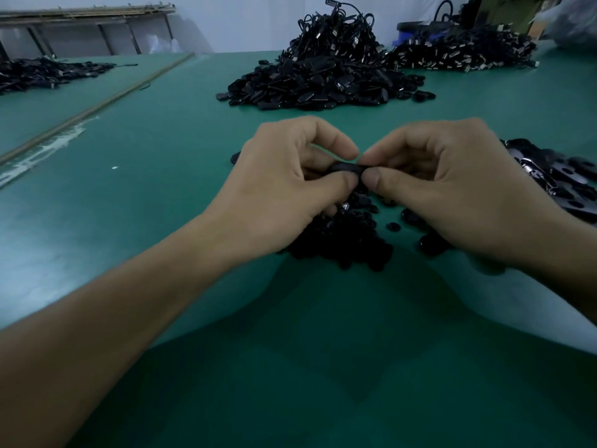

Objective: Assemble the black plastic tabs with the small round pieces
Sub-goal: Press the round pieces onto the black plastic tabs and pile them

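Observation:
A black plastic tab (346,167) is held above the green table between both hands. My left hand (290,185) pinches its left end with thumb and forefinger. My right hand (452,192) pinches its right end the same way, thumb tips almost touching. Whether a round piece sits in the tab is hidden by the fingers. Beneath the hands lies a heap of small round black pieces (345,240), with a few loose ones (393,226) beside it.
A large pile of black tabs (323,88) lies at the table's far middle, topped by corded parts (339,30). Another corded heap (462,53) sits far right, shiny black tabs (555,176) at the right edge, a dark pile (42,72) far left. A rod (97,106) crosses the green table (161,189).

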